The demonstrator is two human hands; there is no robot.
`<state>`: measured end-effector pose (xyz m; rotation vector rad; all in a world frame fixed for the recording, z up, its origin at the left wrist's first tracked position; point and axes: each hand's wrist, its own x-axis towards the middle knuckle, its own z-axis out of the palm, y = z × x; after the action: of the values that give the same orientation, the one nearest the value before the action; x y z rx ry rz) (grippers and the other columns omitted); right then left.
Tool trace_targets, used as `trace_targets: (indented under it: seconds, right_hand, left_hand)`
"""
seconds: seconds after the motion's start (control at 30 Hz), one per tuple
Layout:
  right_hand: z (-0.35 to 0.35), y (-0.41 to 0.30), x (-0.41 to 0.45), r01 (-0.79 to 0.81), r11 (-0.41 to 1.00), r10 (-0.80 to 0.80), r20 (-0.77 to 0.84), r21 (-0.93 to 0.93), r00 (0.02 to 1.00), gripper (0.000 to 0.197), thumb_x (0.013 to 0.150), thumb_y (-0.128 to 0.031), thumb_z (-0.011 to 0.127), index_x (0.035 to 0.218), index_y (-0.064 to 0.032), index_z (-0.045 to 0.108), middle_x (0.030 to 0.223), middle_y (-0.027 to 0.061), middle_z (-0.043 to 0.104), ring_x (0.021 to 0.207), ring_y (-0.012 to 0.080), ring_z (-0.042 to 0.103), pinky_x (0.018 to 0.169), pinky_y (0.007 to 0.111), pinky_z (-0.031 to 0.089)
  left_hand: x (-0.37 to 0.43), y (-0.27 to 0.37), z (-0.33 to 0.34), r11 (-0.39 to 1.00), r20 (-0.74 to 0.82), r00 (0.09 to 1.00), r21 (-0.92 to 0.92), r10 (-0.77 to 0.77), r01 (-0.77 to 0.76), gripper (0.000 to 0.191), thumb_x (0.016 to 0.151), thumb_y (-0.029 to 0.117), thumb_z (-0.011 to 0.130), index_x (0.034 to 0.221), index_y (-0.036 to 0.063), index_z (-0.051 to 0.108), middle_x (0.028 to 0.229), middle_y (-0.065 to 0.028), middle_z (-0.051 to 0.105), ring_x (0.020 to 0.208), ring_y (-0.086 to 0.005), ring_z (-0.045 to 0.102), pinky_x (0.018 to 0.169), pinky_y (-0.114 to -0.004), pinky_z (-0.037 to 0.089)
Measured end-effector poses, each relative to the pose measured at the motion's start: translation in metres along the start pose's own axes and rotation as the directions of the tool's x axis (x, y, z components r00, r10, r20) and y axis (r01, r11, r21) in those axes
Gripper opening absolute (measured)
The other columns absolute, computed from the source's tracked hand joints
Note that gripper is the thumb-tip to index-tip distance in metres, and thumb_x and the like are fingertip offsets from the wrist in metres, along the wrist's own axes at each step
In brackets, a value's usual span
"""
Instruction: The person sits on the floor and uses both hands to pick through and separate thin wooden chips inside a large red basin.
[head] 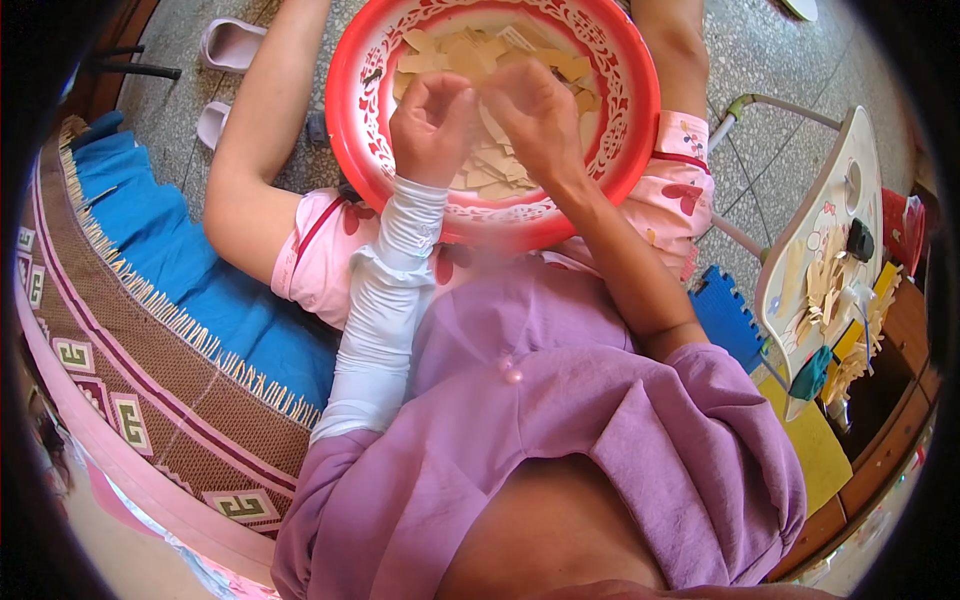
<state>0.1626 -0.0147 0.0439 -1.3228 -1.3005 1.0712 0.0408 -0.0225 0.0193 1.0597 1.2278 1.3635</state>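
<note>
A red and white patterned enamel basin (345, 97) rests between the person's thighs, with many flat tan pieces (499, 169) lying in it, perhaps paper or thin card. Above the basin my left hand (435, 120), its forearm in a white sleeve, has its fingers curled with the fingertips together. Close beside it is my right hand (536, 112), bare-armed and blurred, its fingers bent towards the left hand. A small tan piece seems to lie between the fingertips of both hands, but blur hides its shape and which hand grips it.
At the right stands a small white table (817, 225) with more tan strips (825, 289), a black object (860, 240) and a teal cloth (811, 373). Blue foam mat (724, 315) lies below it. Pale slippers (234, 45) are on the speckled floor. A fringed blue cloth (150, 202) covers the seat at left.
</note>
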Motion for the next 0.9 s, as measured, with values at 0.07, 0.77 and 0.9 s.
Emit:
trace_targets:
  seconds: [0.07,0.77,0.9]
  right_hand:
    - [0.001,0.004,0.001,0.004,0.999,-0.003,-0.009,0.049,1.000,0.006,0.079,-0.004,0.060,0.084,0.0004,0.058,0.073,0.0065,0.064,0.068,0.0115,0.062,0.062,0.024,0.049]
    - [-0.036,0.057,0.018,0.028,0.795,0.192,0.296,-0.606,0.936,0.021,0.078,-0.014,0.054,0.094,-0.0031,0.059,0.084,0.0207,0.062,0.081,0.0354,0.061,0.069,0.043,0.048]
    - [-0.022,0.053,0.006,0.047,0.692,0.324,0.369,-0.720,0.871,0.023,0.077,-0.017,0.055,0.096,-0.0056,0.060,0.090,0.0210,0.061,0.085,0.0351,0.060,0.072,0.045,0.047]
  left_hand:
    - [0.001,0.001,0.002,0.999,-0.034,0.999,0.040,0.005,-0.003,0.015,0.081,0.008,0.063,0.094,0.0007,0.058,0.078,-0.0005,0.061,0.073,-0.0060,0.056,0.067,-0.020,0.045]
    - [0.026,-0.024,-0.044,0.791,-0.111,0.988,0.612,0.105,-0.015,0.021,0.076,0.007,0.059,0.097,0.0083,0.062,0.083,-0.0086,0.060,0.065,-0.0172,0.060,0.062,-0.028,0.049]
    - [0.020,-0.054,-0.036,0.775,0.274,0.945,0.631,-0.178,-0.037,0.016,0.082,0.012,0.055,0.095,0.0032,0.060,0.088,-0.0085,0.063,0.078,-0.0142,0.061,0.069,-0.027,0.049]
